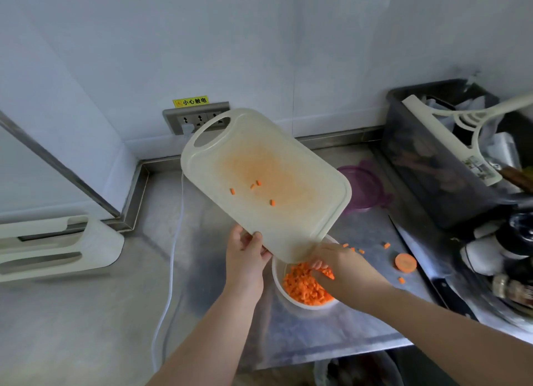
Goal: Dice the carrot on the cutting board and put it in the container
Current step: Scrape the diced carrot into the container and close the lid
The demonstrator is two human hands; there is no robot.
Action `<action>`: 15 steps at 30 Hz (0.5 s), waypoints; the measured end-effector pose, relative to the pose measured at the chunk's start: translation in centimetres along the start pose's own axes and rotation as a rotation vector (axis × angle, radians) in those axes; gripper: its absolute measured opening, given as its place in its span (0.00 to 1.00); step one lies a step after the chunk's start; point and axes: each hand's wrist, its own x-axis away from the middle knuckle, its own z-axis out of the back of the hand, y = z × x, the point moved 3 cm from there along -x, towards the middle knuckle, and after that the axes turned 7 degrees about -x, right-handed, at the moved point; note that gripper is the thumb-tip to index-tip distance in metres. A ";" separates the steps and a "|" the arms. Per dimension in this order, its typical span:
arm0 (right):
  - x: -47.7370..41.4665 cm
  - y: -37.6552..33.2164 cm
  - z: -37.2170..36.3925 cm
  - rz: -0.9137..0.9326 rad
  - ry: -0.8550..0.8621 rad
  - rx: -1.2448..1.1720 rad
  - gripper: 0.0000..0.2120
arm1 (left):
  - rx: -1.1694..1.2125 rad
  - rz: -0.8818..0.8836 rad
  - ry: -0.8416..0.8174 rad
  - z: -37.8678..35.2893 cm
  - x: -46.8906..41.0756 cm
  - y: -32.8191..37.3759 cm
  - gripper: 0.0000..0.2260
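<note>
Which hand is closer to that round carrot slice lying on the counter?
Right. The right hand is over the container, just left of the slice; the left hand grips the board farther left.

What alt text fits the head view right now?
The left hand tilts a stained white cutting board over a white container of diced carrot, while the right hand reaches into it. Some stray pieces lie on the steel counter.
</note>
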 end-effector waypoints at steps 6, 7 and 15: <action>0.9 2.3 2.2 -0.427 0.167 -0.003 0.17 | 0.191 0.067 0.039 1.3 0.6 1.5 0.12; 1.2 2.8 1.8 -0.500 0.111 -0.001 0.21 | 0.208 0.083 0.049 1.5 0.5 1.6 0.12; 1.8 2.7 1.5 -0.628 0.080 -0.298 0.11 | 0.258 0.096 0.100 2.2 2.0 2.6 0.12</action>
